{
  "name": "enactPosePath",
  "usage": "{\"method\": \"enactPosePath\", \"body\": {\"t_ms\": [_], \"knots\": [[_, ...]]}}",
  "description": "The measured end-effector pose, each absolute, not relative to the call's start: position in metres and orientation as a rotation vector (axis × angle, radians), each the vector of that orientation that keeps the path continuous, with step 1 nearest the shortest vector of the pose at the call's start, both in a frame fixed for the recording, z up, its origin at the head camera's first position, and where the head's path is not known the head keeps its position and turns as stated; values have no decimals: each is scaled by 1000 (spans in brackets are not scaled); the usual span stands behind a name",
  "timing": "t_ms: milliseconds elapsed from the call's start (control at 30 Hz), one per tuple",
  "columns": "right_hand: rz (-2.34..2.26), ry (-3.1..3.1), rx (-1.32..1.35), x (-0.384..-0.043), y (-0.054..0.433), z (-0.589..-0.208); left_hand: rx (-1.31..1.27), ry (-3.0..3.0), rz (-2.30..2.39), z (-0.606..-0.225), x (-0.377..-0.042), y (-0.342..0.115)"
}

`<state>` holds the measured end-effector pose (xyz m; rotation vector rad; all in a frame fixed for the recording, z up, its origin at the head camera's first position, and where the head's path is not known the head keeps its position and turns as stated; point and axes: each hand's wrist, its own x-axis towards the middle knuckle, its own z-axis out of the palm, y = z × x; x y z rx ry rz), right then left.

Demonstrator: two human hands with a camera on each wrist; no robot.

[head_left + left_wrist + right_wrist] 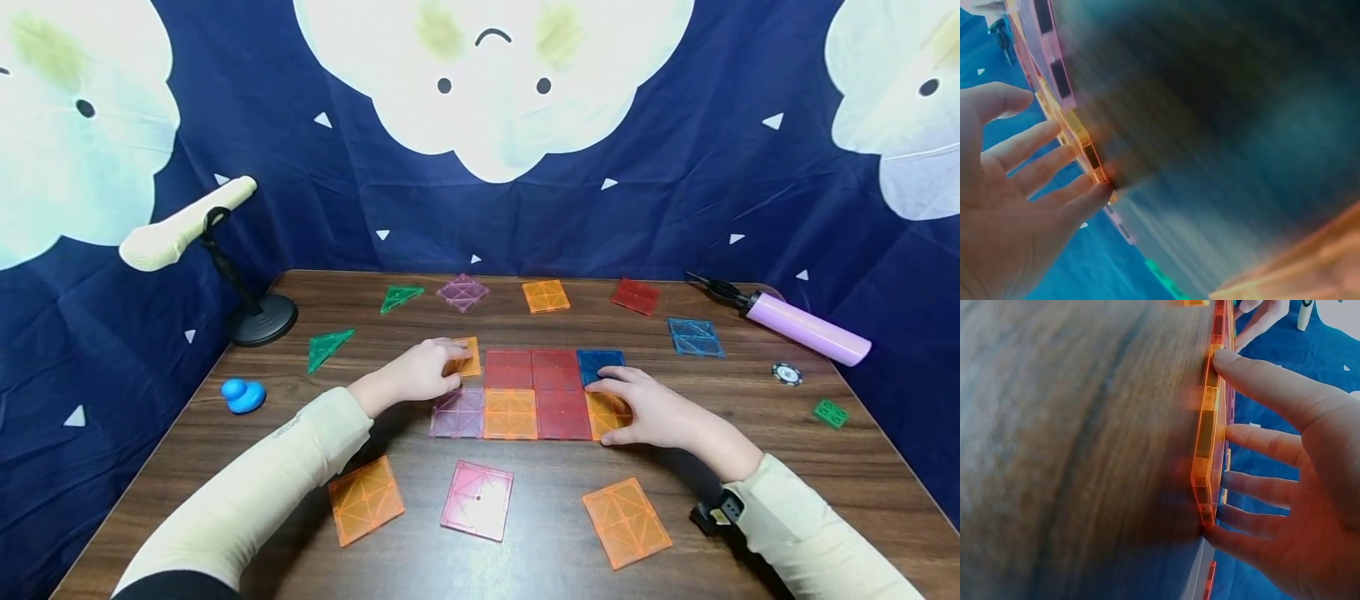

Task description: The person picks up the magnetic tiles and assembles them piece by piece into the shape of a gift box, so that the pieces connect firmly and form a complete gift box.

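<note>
Head view: the left hand touches the left tile, just beside the block; the right hand partly covers the right tile, at the block's near right corner. Left wrist: fingers straight, thumb apart, no clamping. Right wrist: fingers spread, also unclamped; the tile seems light, stiff, maybe slippery, best taken by opposite edges.

There are fifteen square tiles: six orange, four red, two purple, two blue, one pink. Green triangular tiles are two; duck, poker chip, toy brick, pump, stand: one each.
</note>
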<state>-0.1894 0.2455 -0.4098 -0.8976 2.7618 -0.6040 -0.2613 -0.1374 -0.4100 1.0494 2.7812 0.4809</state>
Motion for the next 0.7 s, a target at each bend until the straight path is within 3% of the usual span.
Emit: {"method": "enactPosePath", "body": {"t_ms": [700], "knots": [[-569,2755,-929,-193,246,-407,1047,2667,376,-406,-227,-125]]}}
